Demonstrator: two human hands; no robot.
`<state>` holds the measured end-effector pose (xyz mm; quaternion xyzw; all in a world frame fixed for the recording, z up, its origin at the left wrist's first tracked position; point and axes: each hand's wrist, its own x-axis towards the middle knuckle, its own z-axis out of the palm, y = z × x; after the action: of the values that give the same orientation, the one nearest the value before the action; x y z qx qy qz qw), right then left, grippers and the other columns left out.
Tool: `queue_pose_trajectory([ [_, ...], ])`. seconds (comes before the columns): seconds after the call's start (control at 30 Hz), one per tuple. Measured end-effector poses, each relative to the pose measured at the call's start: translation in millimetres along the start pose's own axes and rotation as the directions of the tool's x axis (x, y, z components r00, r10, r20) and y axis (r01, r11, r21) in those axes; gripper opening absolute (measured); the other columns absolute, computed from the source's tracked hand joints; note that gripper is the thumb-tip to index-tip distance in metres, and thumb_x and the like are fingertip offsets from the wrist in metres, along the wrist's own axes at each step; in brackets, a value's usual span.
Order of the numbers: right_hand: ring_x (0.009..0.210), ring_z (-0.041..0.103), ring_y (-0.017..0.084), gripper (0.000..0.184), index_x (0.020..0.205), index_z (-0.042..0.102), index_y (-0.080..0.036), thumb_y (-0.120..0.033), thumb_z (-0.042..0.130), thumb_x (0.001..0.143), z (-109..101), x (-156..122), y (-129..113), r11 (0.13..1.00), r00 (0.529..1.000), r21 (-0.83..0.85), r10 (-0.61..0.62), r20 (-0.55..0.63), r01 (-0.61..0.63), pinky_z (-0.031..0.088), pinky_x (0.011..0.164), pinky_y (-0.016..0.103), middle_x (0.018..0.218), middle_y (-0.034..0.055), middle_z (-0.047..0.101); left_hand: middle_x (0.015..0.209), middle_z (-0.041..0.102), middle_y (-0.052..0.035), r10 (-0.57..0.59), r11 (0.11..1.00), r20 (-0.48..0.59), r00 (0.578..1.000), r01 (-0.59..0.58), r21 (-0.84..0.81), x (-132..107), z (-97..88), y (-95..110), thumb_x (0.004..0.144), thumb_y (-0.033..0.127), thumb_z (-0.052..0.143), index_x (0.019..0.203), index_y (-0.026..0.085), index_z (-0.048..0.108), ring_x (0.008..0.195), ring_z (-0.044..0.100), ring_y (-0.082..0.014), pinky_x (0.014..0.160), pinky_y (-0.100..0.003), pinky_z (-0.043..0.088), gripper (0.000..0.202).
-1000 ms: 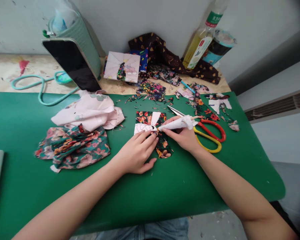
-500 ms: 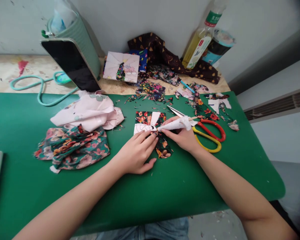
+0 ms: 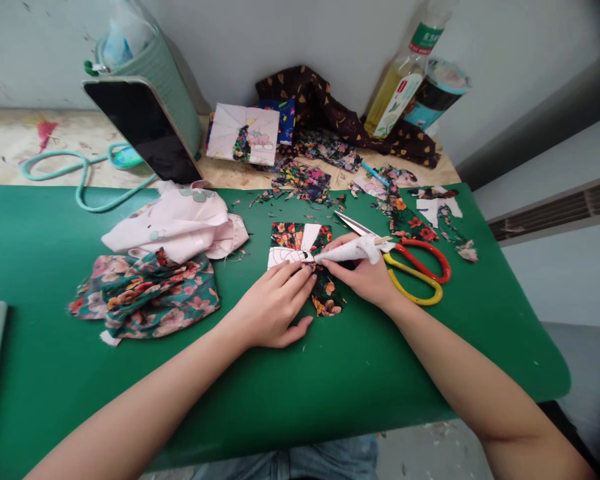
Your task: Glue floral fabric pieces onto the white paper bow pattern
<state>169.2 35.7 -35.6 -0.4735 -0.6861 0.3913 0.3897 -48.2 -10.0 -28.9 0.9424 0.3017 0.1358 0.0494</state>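
My left hand (image 3: 275, 305) lies flat with fingers stretched out, pressing the near edge of a small patchwork piece (image 3: 300, 248) of dark floral and pale pink fabric on the green mat (image 3: 330, 373). My right hand (image 3: 365, 275) is closed round a stick wrapped in white cloth (image 3: 350, 250). The wrapped tip touches the patchwork close to my left fingertips. Red and yellow scissors (image 3: 415, 270) lie just right of my right hand.
A pink and a green floral fabric heap (image 3: 165, 267) sits at the left. Fabric scraps (image 3: 410, 207) litter the far mat. A phone (image 3: 140, 130), a finished patchwork block (image 3: 244, 133), dark cloth (image 3: 325, 100), a bottle (image 3: 405, 73) and a teal cord (image 3: 80, 167) stand behind.
The wrapped stick and my right hand shifted very slightly left; otherwise nothing has moved.
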Motion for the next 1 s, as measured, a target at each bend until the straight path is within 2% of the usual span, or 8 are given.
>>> queue_pose_trajectory([
  [0.3,0.089,0.07,0.023,0.02,0.09,0.064,-0.023,-0.032,0.076,0.076,-0.5,0.0,7.8,0.991,0.999,0.127,0.035,-0.014,-0.032,0.056,0.087,0.042,0.089,0.0038,0.072,0.13,0.059,-0.0234,0.007,1.0,-0.014,1.0,-0.007,0.011,-0.8,0.1,-0.2,0.09,0.04,0.046,0.13,-0.002,0.056,0.123,0.053,-0.0381,0.104,-0.05,0.045,0.059],
  [1.0,0.084,0.07,0.021,0.018,0.088,0.064,-0.022,-0.029,0.077,0.076,0.6,0.7,3.0,0.994,1.0,0.102,0.029,-0.012,-0.028,0.056,0.084,0.038,0.088,0.0031,0.072,0.13,0.059,-0.0232,0.002,1.0,-0.018,1.0,-0.002,0.005,-0.9,0.2,0.1,0.09,0.04,0.047,0.13,-0.002,0.056,0.123,0.053,-0.0382,0.104,-0.05,0.045,0.059],
])
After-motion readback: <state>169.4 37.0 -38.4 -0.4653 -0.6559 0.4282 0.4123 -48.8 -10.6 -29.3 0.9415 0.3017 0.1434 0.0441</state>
